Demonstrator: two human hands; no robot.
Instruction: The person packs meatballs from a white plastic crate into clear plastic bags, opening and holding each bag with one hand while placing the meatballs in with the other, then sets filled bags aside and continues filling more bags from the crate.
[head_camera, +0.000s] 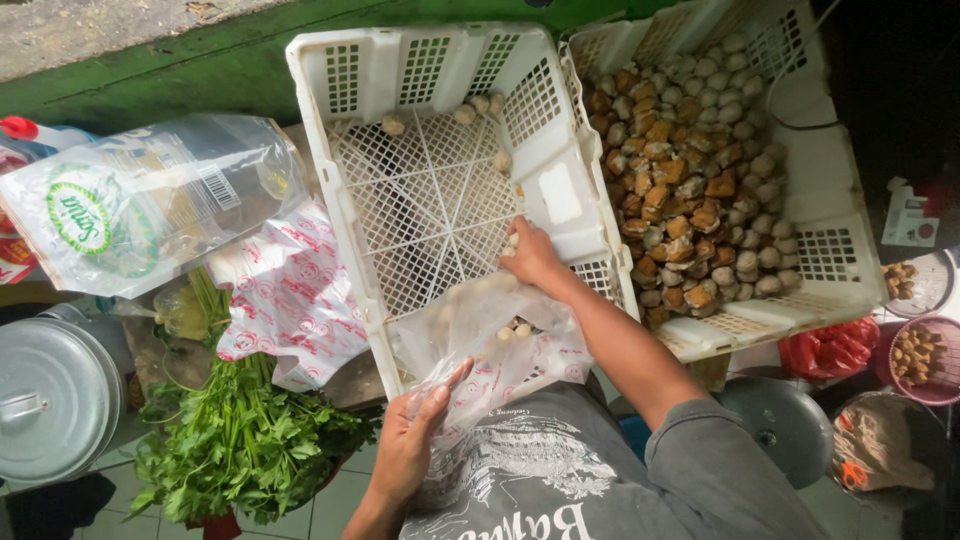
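Left hand (408, 445) pinches the near edge of a clear plastic bag (490, 340), fingers closed on the film; the bag lies over the near rim of a white crate (330, 150), with a few pale balls (515, 328) inside; right hand (532, 257) reaches into the crate at its right wall, fingers curled, apparently around pale balls, though the grip is hidden; a second crate (830, 190) beside it holds brown and pale pieces; leafy greens (240, 440) lie left.

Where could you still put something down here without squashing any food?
The near crate's lattice floor is mostly bare, between a few balls along its far wall and the right hand. The far crate is heaped full; greens and bags crowd the left.
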